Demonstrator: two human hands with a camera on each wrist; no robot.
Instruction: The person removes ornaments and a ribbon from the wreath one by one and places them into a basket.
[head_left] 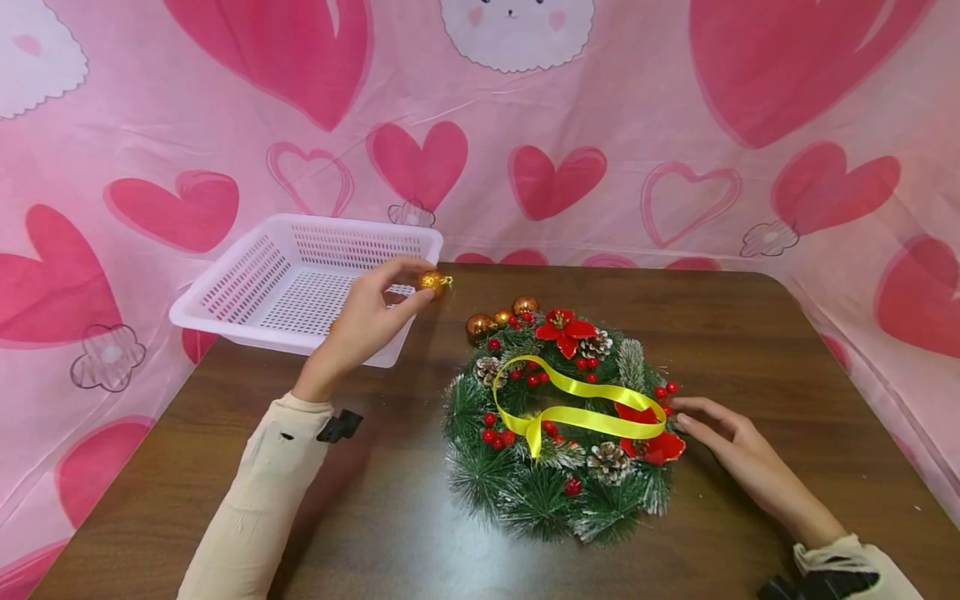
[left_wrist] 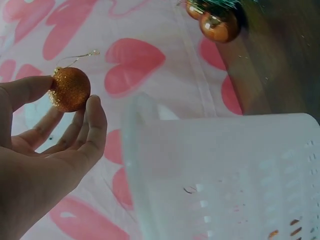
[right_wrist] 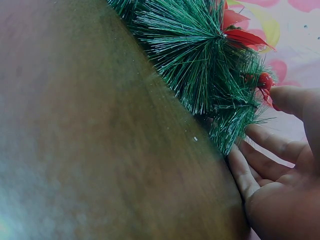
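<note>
In my left hand [head_left: 369, 312] I pinch a gold glitter Christmas bauble [head_left: 435, 284] between thumb and fingertips, over the basket's right rim. A gold hanging loop [left_wrist: 82, 56] sticks out from its cap. A green Christmas wreath [head_left: 510, 492] lies on the table with pine cones, red berries, red poinsettias and copper baubles [head_left: 480, 327] at its upper left. Across the wreath rests a loop of yellow ribbon [head_left: 600, 421]. My right hand [head_left: 750, 462] is at the wreath's right edge, its fingers fairly straight and the thumb near red berries [right_wrist: 265, 80].
A white perforated plastic basket [head_left: 225, 329] stands at the table's back left. Through its slots a little copper colour shows low down. The brown wooden table [head_left: 405, 500] meets a pink cloth backdrop [head_left: 480, 108] printed with hearts.
</note>
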